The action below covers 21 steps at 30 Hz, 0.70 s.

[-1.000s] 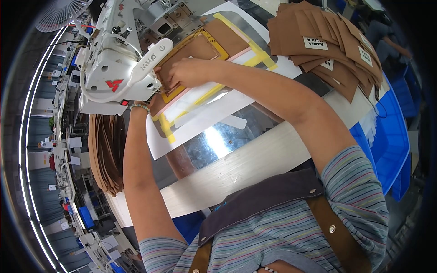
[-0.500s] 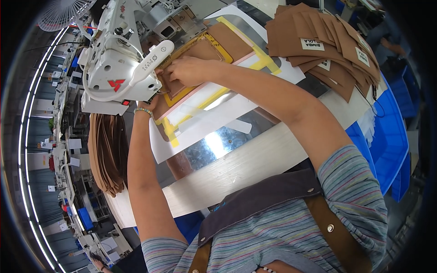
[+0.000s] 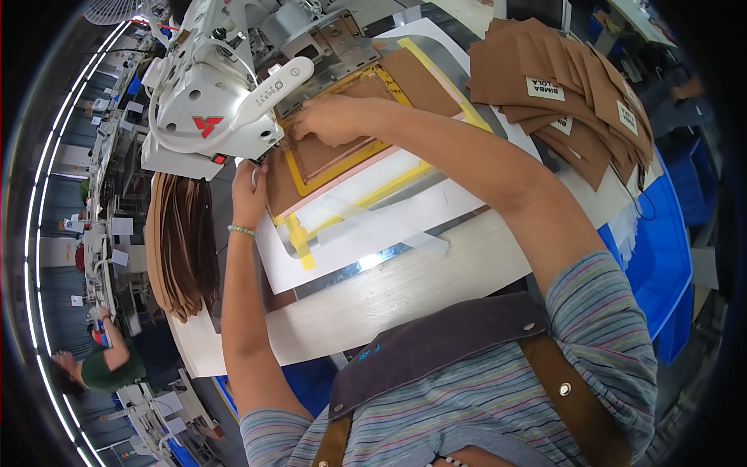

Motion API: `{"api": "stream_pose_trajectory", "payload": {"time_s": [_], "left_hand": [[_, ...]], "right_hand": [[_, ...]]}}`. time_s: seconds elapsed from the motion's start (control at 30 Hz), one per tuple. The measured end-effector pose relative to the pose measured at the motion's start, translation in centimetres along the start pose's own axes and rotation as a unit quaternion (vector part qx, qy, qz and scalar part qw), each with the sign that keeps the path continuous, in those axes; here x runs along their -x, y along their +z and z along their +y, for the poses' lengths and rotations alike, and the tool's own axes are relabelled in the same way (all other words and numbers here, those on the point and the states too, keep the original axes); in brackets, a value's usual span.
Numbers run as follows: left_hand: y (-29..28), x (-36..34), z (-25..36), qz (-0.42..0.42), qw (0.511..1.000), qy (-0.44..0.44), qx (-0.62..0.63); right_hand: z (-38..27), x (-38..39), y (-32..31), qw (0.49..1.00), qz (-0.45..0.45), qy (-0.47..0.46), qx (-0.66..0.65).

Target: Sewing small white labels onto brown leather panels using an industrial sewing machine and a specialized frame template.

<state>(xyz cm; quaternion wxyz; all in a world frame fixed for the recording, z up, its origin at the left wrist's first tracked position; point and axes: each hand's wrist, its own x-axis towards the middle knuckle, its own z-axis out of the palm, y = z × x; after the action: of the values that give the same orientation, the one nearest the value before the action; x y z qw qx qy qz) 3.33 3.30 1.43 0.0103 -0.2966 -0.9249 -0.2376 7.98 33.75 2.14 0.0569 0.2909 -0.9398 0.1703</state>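
Observation:
A white sewing machine head [image 3: 194, 109] stands over a brown panel [image 3: 424, 82] in a flat template with yellow tape [image 3: 303, 245] along its edges. A yellow rectangular frame [image 3: 334, 177] lies on the panel. Over the frame, beside the machine's needle area, my right hand [image 3: 331, 121] has its fingers bent down and closed; what their tips pinch is hidden. My left hand [image 3: 249, 193] is left of the frame, just under the machine head. Its fingers are closed around something small with a metallic glint, too small to name.
Brown flat pieces with white labels [image 3: 537, 58] are fanned out at the right. A stack of brown pieces [image 3: 183, 241] hangs at the table's left edge. Blue bins [image 3: 654, 257] stand at the right. White paper [image 3: 288, 272] lies beneath the template. Another person [image 3: 117, 362] is in the left background.
My left hand has drawn back toward me from beneath the machine head and now shows. My right hand stays over the frame. A person has come into the left background.

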Motion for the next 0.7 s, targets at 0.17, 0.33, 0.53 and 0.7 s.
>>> {"api": "stream_pose_trajectory", "payload": {"time_s": [0.17,0.33,0.53,0.7], "left_hand": [[-1.3,3.2,1.7,0.06,0.988,0.14,-0.016],[-2.5,4.7,5.8,0.027,0.986,0.162,-0.022],[-1.4,4.1,8.7,0.007,0.979,0.204,-0.017],[-0.8,4.5,9.6,-0.015,0.975,0.213,-0.058]], "right_hand": [[0.6,0.3,0.5,1.0,-0.016,-0.017,-0.019],[-0.7,1.5,0.1,0.999,-0.025,-0.039,-0.011],[-1.2,4.1,-0.4,0.994,0.034,-0.099,-0.02],[0.0,11.1,-5.0,0.994,0.03,0.043,0.097]]}}
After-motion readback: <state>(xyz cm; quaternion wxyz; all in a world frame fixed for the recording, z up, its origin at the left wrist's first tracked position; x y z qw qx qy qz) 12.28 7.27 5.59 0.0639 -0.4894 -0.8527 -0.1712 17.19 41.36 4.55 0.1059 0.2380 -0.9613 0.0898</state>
